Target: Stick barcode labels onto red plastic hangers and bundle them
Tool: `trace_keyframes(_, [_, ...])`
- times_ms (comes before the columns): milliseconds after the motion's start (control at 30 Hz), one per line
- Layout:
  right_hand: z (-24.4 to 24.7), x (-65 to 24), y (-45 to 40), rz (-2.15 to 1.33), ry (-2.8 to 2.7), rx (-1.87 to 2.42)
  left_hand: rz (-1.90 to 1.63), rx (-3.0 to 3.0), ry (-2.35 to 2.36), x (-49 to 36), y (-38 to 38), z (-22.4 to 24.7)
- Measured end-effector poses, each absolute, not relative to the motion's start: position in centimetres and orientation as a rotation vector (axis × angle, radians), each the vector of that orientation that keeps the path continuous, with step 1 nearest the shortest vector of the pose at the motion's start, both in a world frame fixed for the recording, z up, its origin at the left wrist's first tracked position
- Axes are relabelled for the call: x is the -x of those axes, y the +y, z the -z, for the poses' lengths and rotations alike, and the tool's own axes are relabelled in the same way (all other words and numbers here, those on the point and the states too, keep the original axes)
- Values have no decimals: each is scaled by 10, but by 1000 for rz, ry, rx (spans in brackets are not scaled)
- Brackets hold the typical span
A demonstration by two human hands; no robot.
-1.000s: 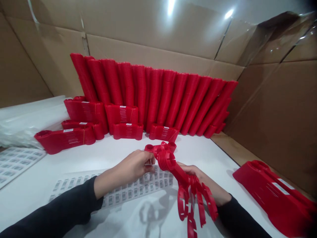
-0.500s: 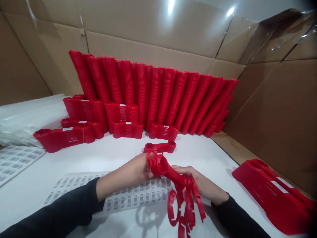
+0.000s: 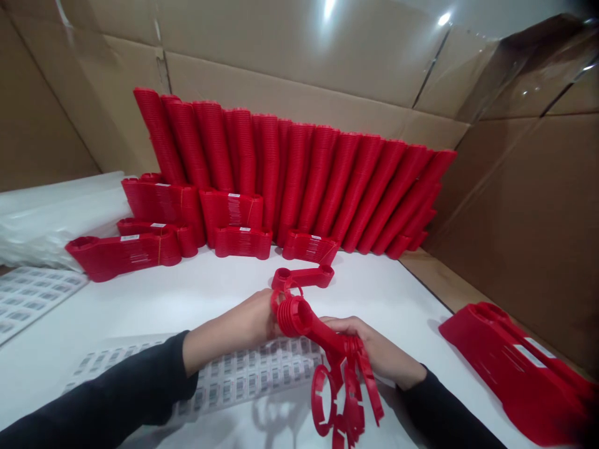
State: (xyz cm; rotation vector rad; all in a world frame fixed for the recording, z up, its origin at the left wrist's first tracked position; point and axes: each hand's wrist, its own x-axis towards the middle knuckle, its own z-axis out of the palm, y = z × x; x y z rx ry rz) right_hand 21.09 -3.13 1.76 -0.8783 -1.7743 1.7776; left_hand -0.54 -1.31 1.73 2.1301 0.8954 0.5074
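Several red plastic pieces with ring ends are held in the air over the white table, fanned out and hanging down on the right. My left hand is closed around their left end, its fingers partly hidden behind the rings. Behind their right part, my right hand grips them, with most fingertips covered. Just beyond my hands a small red stack lies on the table. Beneath my left forearm is a sheet of printed labels.
Tall red stacks lean along the cardboard wall, with labelled bundles before them. Clear plastic bags and another label sheet lie left. Large labelled red bundles lie right.
The held red pieces and both hands have shifted slightly left in view. The hanging rings have swung a little. Both hands keep their hold.
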Motion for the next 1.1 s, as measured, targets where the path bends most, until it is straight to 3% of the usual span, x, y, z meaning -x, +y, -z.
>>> trace_keyframes(467, [-13,-243,-15,-1529,-1653,1090,-340,-2206,1368,58,20,-39])
trace_keyframes(1100, [-7,-249,-12,-1451,-1636,1014,-171,-2235,1119,51,8,-43])
